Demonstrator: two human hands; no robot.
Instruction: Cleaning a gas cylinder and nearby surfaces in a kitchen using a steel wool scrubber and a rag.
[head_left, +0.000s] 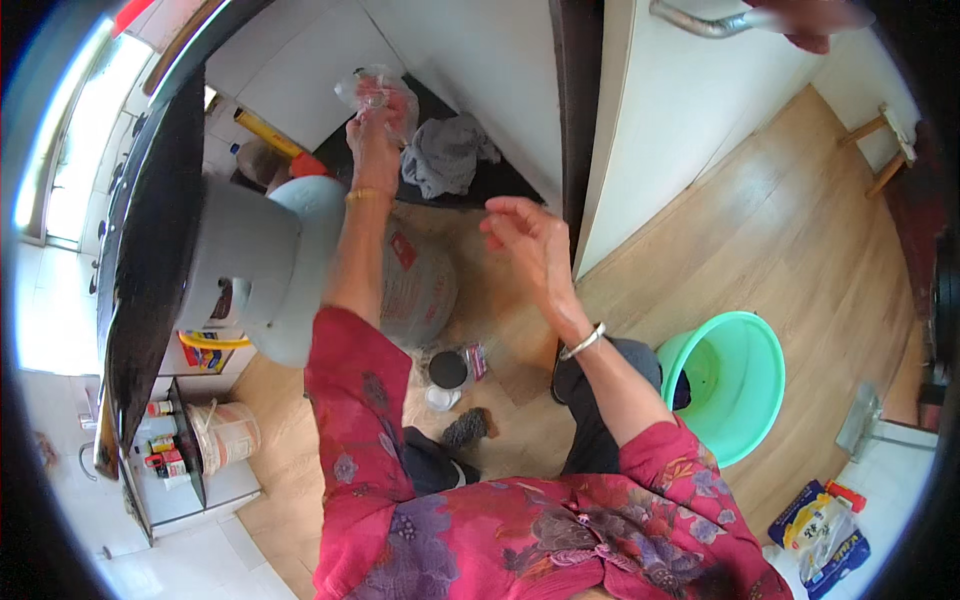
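My left hand (379, 112) reaches forward to a black shelf in the corner and is closed on a clear crumpled plastic bag (405, 94). Just right of it, a grey cloth (446, 154) lies bunched on the black shelf (506, 176). My right hand (532, 244) is raised below and right of the cloth, its fingers loosely curled and apart, with nothing in it. Beneath my left forearm stands a grey gas cylinder (420, 285) with red markings. A yellow tube-shaped object (266, 135) leans at the shelf's left end.
A black countertop edge (154, 262) and a grey range hood-like housing (240, 255) are close on the left. A green bucket (739, 390) stands at the right. On the floor are a black round lid (448, 370), a white dish (441, 397) and a dark scouring pad (465, 429).
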